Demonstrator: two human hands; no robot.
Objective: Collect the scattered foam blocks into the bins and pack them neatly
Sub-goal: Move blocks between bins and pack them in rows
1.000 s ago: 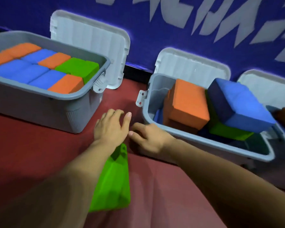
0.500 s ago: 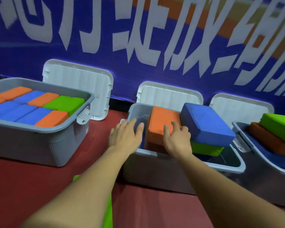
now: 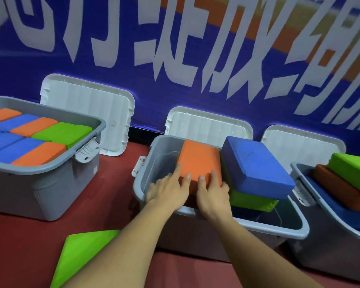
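Your left hand [image 3: 168, 191] and right hand [image 3: 213, 195] both rest flat-fingered, not gripping, on the orange foam block [image 3: 197, 161] in the middle bin [image 3: 140, 190]. A green block [image 3: 81, 252] lies outside, near your left forearm.

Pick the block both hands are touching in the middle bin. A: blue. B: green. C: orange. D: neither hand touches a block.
C: the left hand and right hand both lie on the near end of the orange block in the middle bin.
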